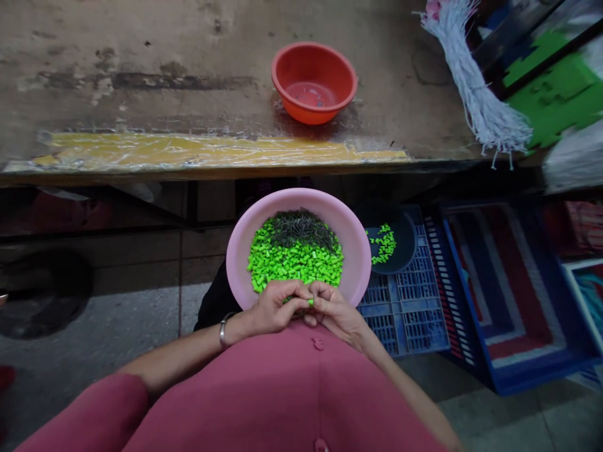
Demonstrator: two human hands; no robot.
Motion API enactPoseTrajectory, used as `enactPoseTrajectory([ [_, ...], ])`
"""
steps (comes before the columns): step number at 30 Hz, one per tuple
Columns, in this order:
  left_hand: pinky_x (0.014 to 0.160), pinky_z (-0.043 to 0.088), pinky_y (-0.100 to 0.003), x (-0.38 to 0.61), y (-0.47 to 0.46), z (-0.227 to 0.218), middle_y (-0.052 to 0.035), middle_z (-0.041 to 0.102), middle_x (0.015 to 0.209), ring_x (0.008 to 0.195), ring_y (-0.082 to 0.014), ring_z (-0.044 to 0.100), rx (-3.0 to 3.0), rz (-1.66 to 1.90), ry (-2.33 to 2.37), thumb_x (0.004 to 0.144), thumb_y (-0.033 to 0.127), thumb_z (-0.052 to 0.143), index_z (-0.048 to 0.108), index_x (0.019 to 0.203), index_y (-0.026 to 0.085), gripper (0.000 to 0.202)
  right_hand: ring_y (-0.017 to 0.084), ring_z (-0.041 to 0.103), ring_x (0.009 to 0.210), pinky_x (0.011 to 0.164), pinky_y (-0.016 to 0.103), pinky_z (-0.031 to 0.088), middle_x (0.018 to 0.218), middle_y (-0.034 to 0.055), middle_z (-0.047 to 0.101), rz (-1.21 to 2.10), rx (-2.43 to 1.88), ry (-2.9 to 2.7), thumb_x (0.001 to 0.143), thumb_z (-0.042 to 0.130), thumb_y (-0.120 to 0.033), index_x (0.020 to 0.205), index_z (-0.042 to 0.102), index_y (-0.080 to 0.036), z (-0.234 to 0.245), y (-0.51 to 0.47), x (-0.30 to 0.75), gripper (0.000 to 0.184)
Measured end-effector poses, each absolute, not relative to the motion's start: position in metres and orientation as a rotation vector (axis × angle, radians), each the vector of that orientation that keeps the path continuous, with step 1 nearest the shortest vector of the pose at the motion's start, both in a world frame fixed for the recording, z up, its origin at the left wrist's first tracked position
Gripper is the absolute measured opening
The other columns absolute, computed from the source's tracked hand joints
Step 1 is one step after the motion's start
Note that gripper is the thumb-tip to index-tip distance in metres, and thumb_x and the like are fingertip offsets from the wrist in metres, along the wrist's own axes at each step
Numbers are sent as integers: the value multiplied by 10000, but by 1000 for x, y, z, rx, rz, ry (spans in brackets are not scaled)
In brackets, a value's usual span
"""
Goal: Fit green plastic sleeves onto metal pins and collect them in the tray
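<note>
My left hand (277,306) and my right hand (336,314) meet at the near rim of a pink basin (240,251). Their fingertips pinch together around a small green plastic piece (311,302), partly covered by the fingers. Whether a thin dark piece is also between the fingertips I cannot tell. Inside the basin lies a heap of similar bright green pieces (296,263). On the heap's far side rests a pile of thin, dark, wire-like pieces (304,229). The basin sits close against my body.
An orange-red bowl (313,113) stands on the worn wooden table (188,37) ahead. White cords (471,81) hang over its edge at right. A dark bowl (407,242) with some green pieces sits on a blue crate (400,320), beside a larger blue basket (504,376).
</note>
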State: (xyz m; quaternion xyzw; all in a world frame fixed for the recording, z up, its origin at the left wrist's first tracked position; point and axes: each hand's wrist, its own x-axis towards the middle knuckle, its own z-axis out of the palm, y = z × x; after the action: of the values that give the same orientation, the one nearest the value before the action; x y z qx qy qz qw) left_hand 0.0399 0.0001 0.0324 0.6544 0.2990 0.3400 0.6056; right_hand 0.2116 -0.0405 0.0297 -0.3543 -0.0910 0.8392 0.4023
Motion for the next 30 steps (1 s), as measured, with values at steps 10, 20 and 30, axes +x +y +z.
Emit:
enactPoseTrajectory([
  [10,657,442,-293,37,19,29,-47,625,741,693,-159,544,2051,901,525,919,142,507,613,894,174,113,95,552,556,500,207,462,658,-35,603,2070,-869,-183,716,841,-372,759,549,-182,20,-41,205,351],
  [20,659,473,-252,40,11,33,-9,672,773,698,-132,595,1280,647,956,850,235,612,663,886,163,95,79,584,468,507,204,496,618,-54,644,1735,-1220,-570,692,818,-257,868,653,-174,27,-37,207,256],
  [30,725,507,-290,35,13,35,-36,677,864,781,-155,628,1226,586,888,882,291,595,624,1087,161,245,106,588,519,541,227,501,615,-38,641,1433,-1521,-740,724,762,-324,843,648,-171,46,-37,216,224],
])
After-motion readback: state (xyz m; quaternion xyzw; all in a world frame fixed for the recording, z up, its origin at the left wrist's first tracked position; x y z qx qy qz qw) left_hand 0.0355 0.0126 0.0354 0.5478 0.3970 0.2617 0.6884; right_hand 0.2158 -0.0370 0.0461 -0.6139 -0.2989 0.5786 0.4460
